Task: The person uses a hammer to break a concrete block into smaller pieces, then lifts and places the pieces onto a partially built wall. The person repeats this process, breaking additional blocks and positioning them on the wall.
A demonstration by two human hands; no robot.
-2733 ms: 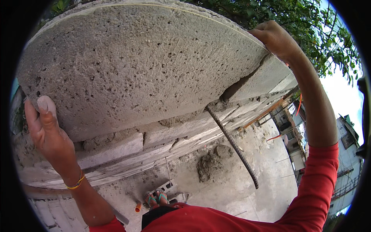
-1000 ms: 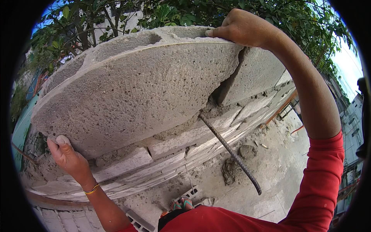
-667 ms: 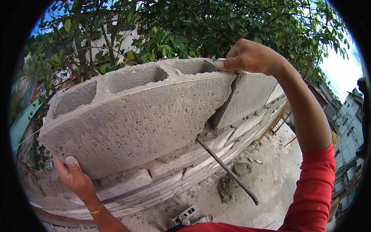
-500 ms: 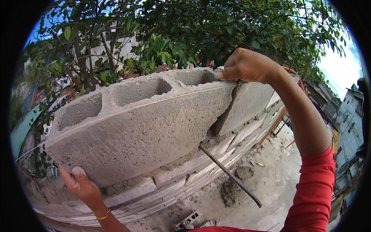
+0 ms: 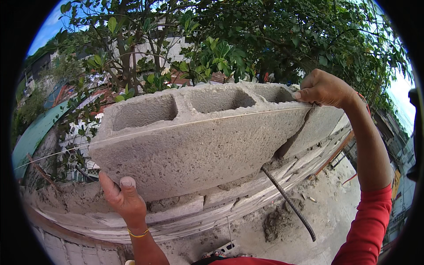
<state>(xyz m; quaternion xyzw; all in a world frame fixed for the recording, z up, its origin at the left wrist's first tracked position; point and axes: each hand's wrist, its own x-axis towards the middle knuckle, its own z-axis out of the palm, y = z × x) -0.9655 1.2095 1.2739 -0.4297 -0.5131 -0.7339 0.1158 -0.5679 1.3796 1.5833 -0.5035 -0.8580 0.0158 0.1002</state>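
A grey hollow concrete block [image 5: 190, 159] sits along the top of a block wall [image 5: 176, 214], its open cells facing up. My right hand [image 5: 324, 90] grips its top right end, thumb at the cell's rim. At the lower left corner, my left hand [image 5: 128, 198] holds the block's end, thumb on the front face and fingers partly hidden by the corner. A pale string line [image 5: 176, 127] runs along the top front edge. An adjoining concrete block [image 5: 320, 126] stands to the right, with a dark gap between the two that narrows toward the top.
A ribbed steel bar [image 5: 289, 203] juts out from the wall toward me. Below lies a heap of wet mortar [image 5: 280, 221] on the concrete ground. Leafy branches [image 5: 221, 53] crowd behind the wall. A green sheet roof [image 5: 35, 132] shows at the far left.
The view has shifted left, so block, wall and hands appear farther right. Both hands keep their places on the block.
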